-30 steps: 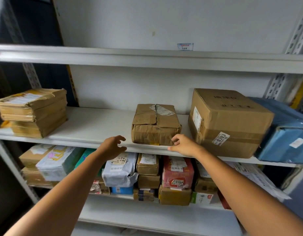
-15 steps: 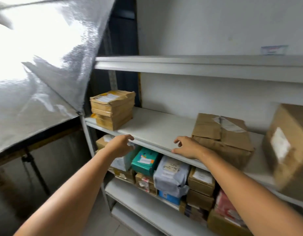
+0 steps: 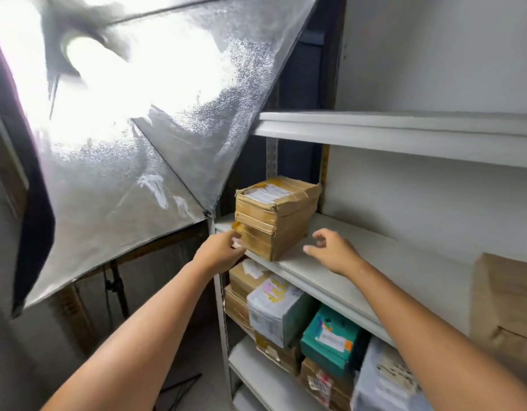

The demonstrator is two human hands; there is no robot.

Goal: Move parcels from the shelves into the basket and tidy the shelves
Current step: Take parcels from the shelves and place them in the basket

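The taped cardboard parcel stack (image 3: pixel 275 216) is sitting at the white shelf's (image 3: pixel 375 262) left end, its near corner at the front edge, bare board stretching right. The left hand (image 3: pixel 219 255) is hanging at its near-left corner, and blur is hiding whether it grips. The right hand (image 3: pixel 335 253) is hovering just right, fingers spread, holding nothing.

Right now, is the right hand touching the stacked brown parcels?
Apart. The head view shows a strip of white shelf between the right hand and the stacked brown parcels.
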